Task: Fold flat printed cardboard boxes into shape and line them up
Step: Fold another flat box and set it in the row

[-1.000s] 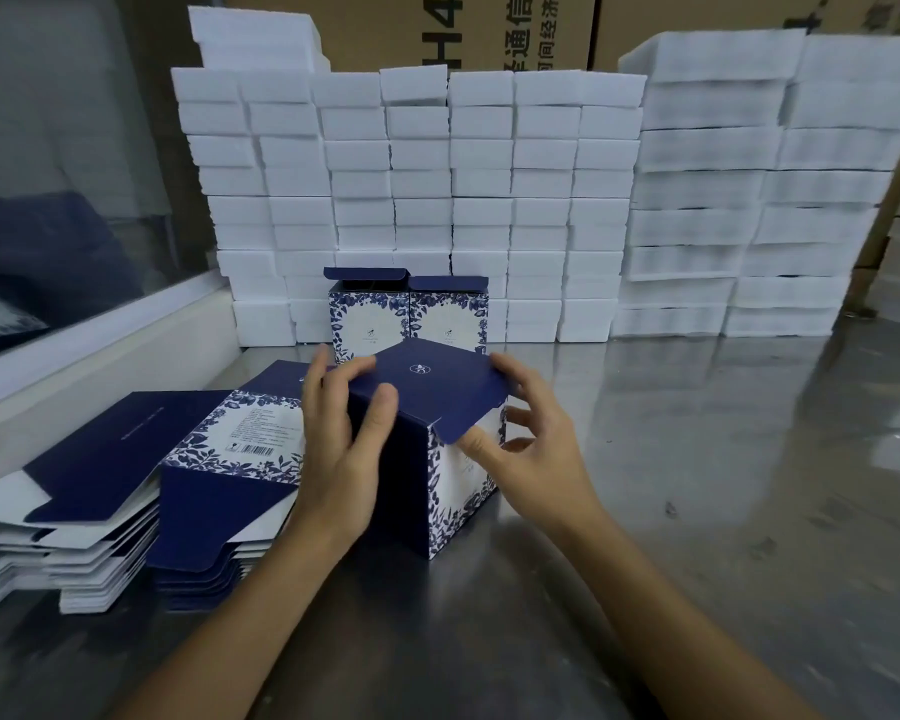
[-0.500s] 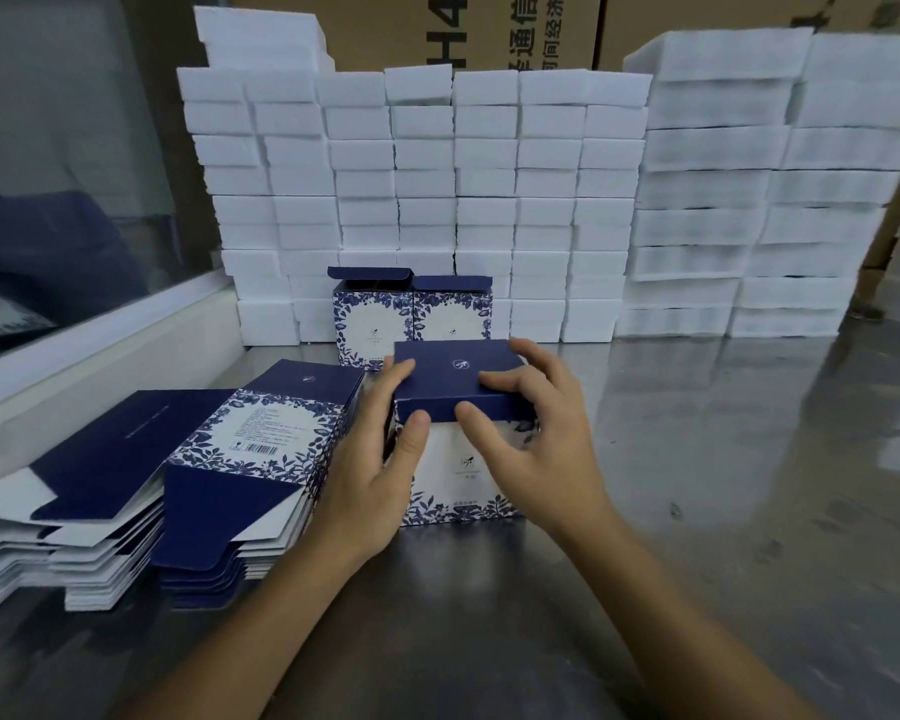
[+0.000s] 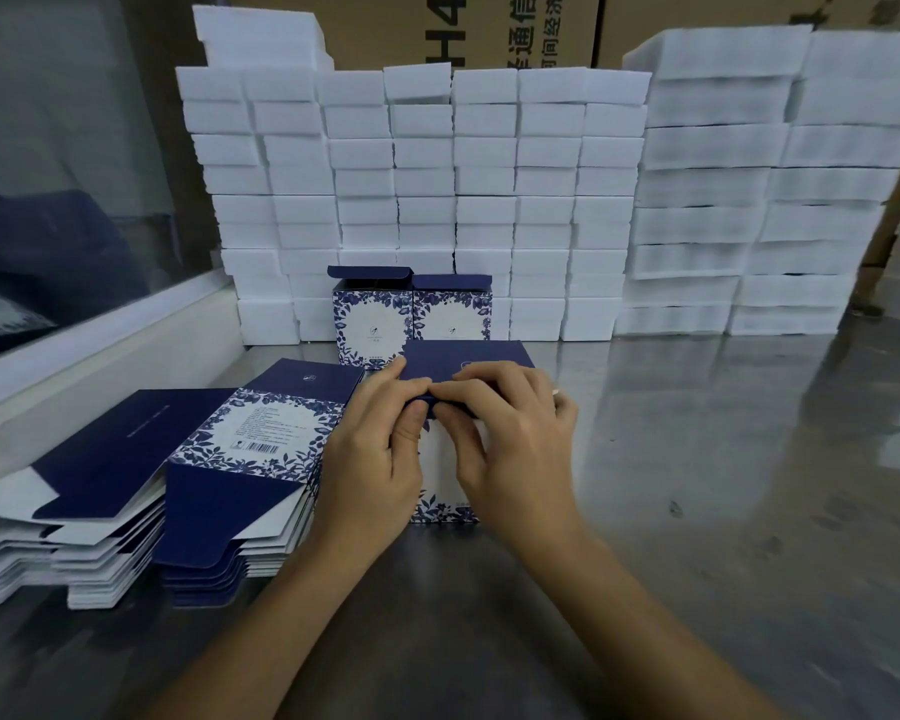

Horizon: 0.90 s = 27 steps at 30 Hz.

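White foam blocks (image 3: 489, 200) rise in stacks at the back of a steel table (image 3: 723, 459), with brown cartons (image 3: 463, 28) behind them. At the table's middle a blue-and-white printed box (image 3: 453, 491) stands upright, its navy lid (image 3: 468, 353) folded over the top. The left hand (image 3: 375, 459) and right hand (image 3: 510, 449) meet at the lid's front edge, fingers curled and pinching it, thumbs against the box's front face. Two folded boxes (image 3: 411, 314) stand side by side just behind, against the foam. Flat boxes (image 3: 126, 485) lie stacked to the left.
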Tool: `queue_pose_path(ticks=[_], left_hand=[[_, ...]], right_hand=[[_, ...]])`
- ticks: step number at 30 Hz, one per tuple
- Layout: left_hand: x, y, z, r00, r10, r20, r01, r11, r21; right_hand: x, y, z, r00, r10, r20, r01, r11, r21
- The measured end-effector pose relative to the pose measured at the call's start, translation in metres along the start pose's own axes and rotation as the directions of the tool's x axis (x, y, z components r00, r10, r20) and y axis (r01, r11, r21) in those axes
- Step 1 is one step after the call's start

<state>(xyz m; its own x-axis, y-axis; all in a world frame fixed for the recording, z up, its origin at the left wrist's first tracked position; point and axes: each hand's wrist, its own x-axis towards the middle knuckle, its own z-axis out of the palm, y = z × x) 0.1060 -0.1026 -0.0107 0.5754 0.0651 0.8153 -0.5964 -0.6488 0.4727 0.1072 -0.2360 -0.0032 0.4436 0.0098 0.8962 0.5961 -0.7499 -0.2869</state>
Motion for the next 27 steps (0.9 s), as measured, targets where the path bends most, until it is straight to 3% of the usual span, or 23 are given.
queue_pose_path(ticks=[5, 8, 16, 23, 25, 27], left_hand=[[0.002, -0.004, -0.001, 1.0, -0.016, 0.0, 0.016, 1.0, 0.0], [0.003, -0.004, -0.002, 0.999, -0.032, 0.009, 0.032, 0.999, -0.004], [0.003, -0.005, -0.003, 0.999, -0.047, 0.005, 0.047, 0.998, -0.029], [0.005, -0.009, -0.004, 0.998, -0.059, -0.02, 0.058, 0.998, -0.021], [0.004, -0.007, -0.003, 0.998, -0.067, -0.014, 0.067, 0.998, -0.022], [0.002, -0.007, -0.002, 0.997, -0.078, 0.001, 0.078, 0.997, -0.027]], right_hand=[[-0.004, 0.007, 0.001, 0.995, 0.094, -0.043, -0.089, 0.99, 0.107], [-0.005, 0.017, -0.001, 0.991, 0.131, 0.002, -0.129, 0.97, 0.205], [0.001, 0.024, -0.003, 0.985, 0.171, 0.007, -0.166, 0.942, 0.291], [0.003, 0.037, -0.006, 0.947, 0.322, 0.004, -0.286, 0.835, 0.469], [0.003, 0.036, -0.006, 0.947, 0.319, -0.026, -0.272, 0.845, 0.46], [0.002, 0.035, -0.007, 0.969, 0.218, -0.113, -0.178, 0.941, 0.289]])
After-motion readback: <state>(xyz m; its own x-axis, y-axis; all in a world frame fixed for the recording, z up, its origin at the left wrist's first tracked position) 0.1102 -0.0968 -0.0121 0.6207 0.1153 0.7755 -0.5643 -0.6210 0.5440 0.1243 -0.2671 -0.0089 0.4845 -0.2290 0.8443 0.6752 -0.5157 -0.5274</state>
